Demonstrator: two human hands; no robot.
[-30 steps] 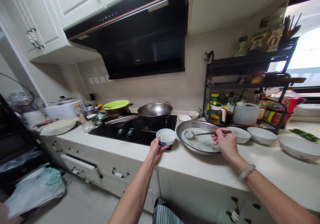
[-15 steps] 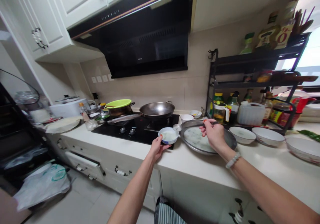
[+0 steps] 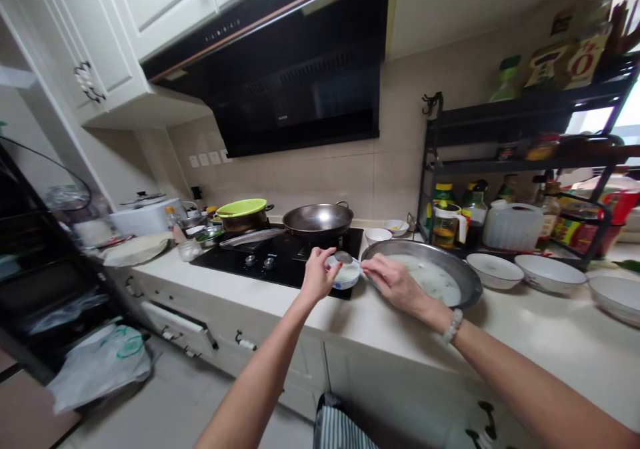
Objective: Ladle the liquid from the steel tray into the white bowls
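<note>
One metal basin (image 3: 463, 272), white counter (image 3: 530, 332), black hood (image 3: 310, 75)

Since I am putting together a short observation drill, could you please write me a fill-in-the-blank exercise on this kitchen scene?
1. The rounded head of a ____ shows at the small bowl, near the left hand.
2. The right hand has a beaded ____ at its wrist.
3. The liquid in the wide metal basin is ____ in colour.
4. Along the counter to the right of that basin, ____ pale bowls stand in a row.

Missing words: ladle; bracelet; whitish; three.
</note>
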